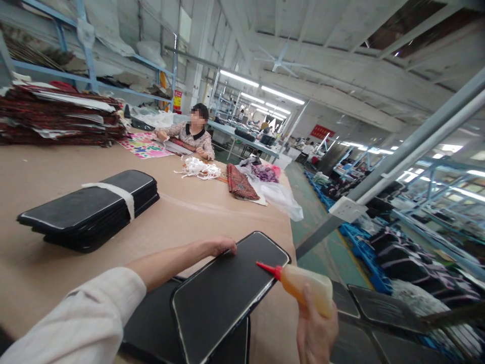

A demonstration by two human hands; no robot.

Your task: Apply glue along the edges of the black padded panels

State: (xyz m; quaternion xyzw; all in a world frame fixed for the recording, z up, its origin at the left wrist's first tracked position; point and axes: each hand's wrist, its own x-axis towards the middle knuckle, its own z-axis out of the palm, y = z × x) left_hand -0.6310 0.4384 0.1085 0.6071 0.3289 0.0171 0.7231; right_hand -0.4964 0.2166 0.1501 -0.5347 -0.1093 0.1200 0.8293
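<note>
My left hand (223, 245) grips the far left edge of a black rounded rectangular panel (227, 298), which is tilted above the table. A pale line runs along the panel's rim. My right hand (317, 323) is wrapped round a squeeze bottle (308, 285) of amber liquid with a red pointed nozzle. The nozzle tip points left over the panel's right part; whether it touches the surface I cannot tell. Under the held panel lie more black panels (151, 323), partly covered by it and by my left arm.
A stack of black panels (91, 202) tied with a white band lies at left on the brown table (189, 217). Beyond are white strips (199, 168), folded red patterned cloth (242, 182) and a seated person (195, 134). A grey post (379, 177) slants at right. Dark panels (382, 306) lie lower right.
</note>
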